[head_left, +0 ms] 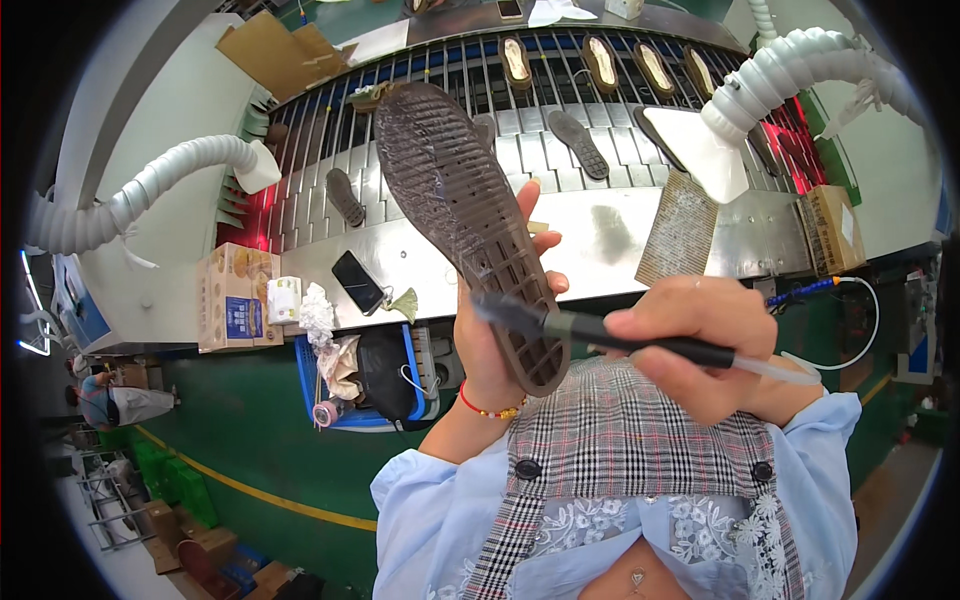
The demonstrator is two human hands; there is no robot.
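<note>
My left hand [482, 345] grips a dark brown shoe sole [440, 175] from beneath near its heel, thumb side and fingers showing at either edge. The sole is tilted upright, its grid-like hollow heel toward me. Its broad toe end looks wet and glossy. My right hand [705, 345] is closed around the black handle of a glue brush [590, 328], with a clear tube running from the handle's rear end. The brush's bristles are blurred and lie over the heel part of the sole; whether they touch it I cannot tell.
Ahead runs a slatted metal conveyor with loose soles [578, 145] and, farther off, shoes [600, 62] on a roller rack. White ducts [195, 165] hang at both sides. A phone [357, 282], carton [238, 300], textured mat [678, 232] and blue bin [415, 350] are nearby.
</note>
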